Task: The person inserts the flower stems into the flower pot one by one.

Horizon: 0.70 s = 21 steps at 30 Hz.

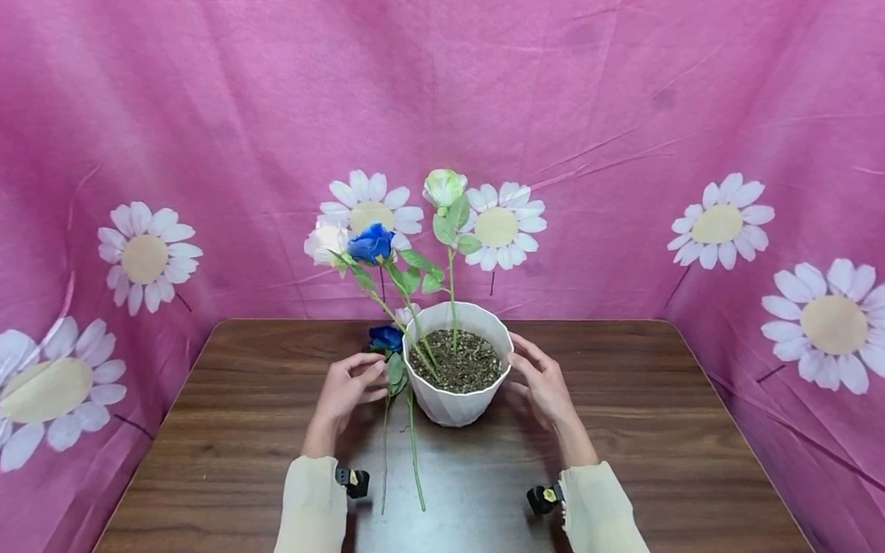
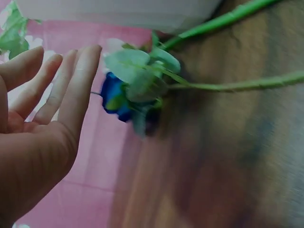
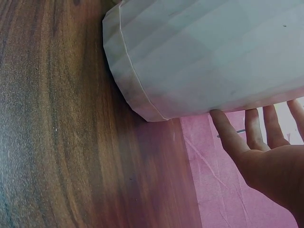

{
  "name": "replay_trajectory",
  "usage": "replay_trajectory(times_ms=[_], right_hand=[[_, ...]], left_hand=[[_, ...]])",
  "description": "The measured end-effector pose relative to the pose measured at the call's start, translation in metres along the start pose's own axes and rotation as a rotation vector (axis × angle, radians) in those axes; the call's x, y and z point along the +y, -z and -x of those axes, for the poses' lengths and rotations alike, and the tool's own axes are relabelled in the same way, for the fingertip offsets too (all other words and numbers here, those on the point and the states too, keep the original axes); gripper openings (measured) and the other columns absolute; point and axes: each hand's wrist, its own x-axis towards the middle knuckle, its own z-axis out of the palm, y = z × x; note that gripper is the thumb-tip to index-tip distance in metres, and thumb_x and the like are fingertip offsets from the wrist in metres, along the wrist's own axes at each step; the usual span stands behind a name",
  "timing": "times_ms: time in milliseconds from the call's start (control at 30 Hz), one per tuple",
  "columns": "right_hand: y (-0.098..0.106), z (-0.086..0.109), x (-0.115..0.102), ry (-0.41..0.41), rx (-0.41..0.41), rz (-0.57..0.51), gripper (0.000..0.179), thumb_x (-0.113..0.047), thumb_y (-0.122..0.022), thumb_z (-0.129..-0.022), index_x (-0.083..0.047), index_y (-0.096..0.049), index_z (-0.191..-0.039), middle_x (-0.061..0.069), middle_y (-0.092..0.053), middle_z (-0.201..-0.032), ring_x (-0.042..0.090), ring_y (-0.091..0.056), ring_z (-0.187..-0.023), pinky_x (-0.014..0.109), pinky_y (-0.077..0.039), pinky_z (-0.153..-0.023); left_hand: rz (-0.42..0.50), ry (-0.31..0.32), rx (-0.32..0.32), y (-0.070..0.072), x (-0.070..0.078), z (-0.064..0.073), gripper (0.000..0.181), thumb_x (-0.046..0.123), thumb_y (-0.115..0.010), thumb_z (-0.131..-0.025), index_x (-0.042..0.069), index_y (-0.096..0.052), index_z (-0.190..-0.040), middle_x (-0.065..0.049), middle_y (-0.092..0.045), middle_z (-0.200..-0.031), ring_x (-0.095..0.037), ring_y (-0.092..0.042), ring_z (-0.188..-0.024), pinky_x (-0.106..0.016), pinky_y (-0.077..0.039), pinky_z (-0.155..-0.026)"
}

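A white faceted flowerpot [image 1: 453, 409] filled with dark soil [image 1: 475, 365] stands on the table. Three stemmed roses rise from the soil: a pale green one [image 1: 445, 188] upright, a blue one [image 1: 371, 244] and a whitish one [image 1: 326, 241] leaning left. My right hand [image 1: 544, 381] has its fingertips against the pot's right side, fingers extended, as the right wrist view also shows. To the pot's left, my left hand [image 1: 346, 390] holds nothing, its fingers loosely extended. Beside those fingers a second blue rose [image 2: 110, 95] lies on the table, its stem pointing toward me.
A pale pink rose [image 1: 407, 314] lies behind the pot's left side, partly hidden; a green stem [image 1: 415, 457] extends along the table's front. Pink cloth [image 1: 592, 118] printed with large white daisies surrounds the wooden table [image 1: 646, 433] at the back and sides.
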Motion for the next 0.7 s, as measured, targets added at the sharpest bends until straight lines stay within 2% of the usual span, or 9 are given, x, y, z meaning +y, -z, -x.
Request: replay_trajectory(times_ms=[200, 333, 467, 567, 700], right_hand=[[-0.002, 0.0, -0.001, -0.007, 0.009, 0.0, 0.048, -0.004, -0.057, -0.101, 0.001, -0.048, -0.148, 0.02, -0.05, -0.142, 0.026, -0.061, -0.111, 0.058, -0.053, -0.096], [-0.001, -0.001, -0.001, -0.008, 0.011, 0.007, 0.048, -0.005, -0.057, -0.101, 0.0, -0.048, -0.148, 0.018, -0.051, -0.141, 0.023, -0.062, -0.109, 0.057, -0.053, -0.097], [0.0, -0.002, -0.001, -0.003, 0.009, 0.023, 0.048, -0.006, -0.058, -0.102, 0.002, -0.047, -0.148, 0.019, -0.051, -0.14, 0.022, -0.062, -0.107, 0.053, -0.055, -0.094], [-0.001, -0.002, -0.001, -0.002, 0.012, 0.022, 0.049, -0.006, -0.058, -0.101, 0.002, -0.047, -0.148, 0.02, -0.051, -0.14, 0.025, -0.061, -0.11, 0.05, -0.056, -0.092], [-0.001, -0.001, -0.001, -0.009, 0.012, 0.017, 0.049, -0.006, -0.058, -0.101, 0.002, -0.047, -0.148, 0.02, -0.05, -0.141, 0.026, -0.06, -0.113, 0.048, -0.057, -0.091]], left_hand=[[-0.059, 0.094, 0.022, 0.012, -0.022, 0.008, 0.034, -0.001, -0.062, -0.098, -0.016, -0.056, -0.128, -0.03, -0.065, -0.117, -0.039, -0.068, -0.101, -0.047, -0.06, -0.085], [-0.091, 0.143, 0.043, 0.016, -0.034, 0.015, 0.033, -0.002, -0.067, -0.093, -0.015, -0.06, -0.123, -0.025, -0.069, -0.11, -0.029, -0.069, -0.092, -0.045, -0.063, -0.078], [-0.123, 0.185, 0.025, 0.017, -0.039, 0.02, 0.039, -0.004, -0.071, -0.089, -0.016, -0.058, -0.124, -0.024, -0.072, -0.107, -0.02, -0.069, -0.088, -0.041, -0.063, -0.074], [-0.143, 0.196, -0.004, 0.016, -0.041, 0.023, 0.043, -0.005, -0.071, -0.088, -0.017, -0.055, -0.127, -0.027, -0.071, -0.108, -0.021, -0.07, -0.089, -0.041, -0.063, -0.074], [-0.181, 0.206, 0.011, 0.012, -0.042, 0.025, 0.043, -0.005, -0.074, -0.086, -0.015, -0.057, -0.124, -0.025, -0.072, -0.105, -0.022, -0.07, -0.087, -0.041, -0.063, -0.071]])
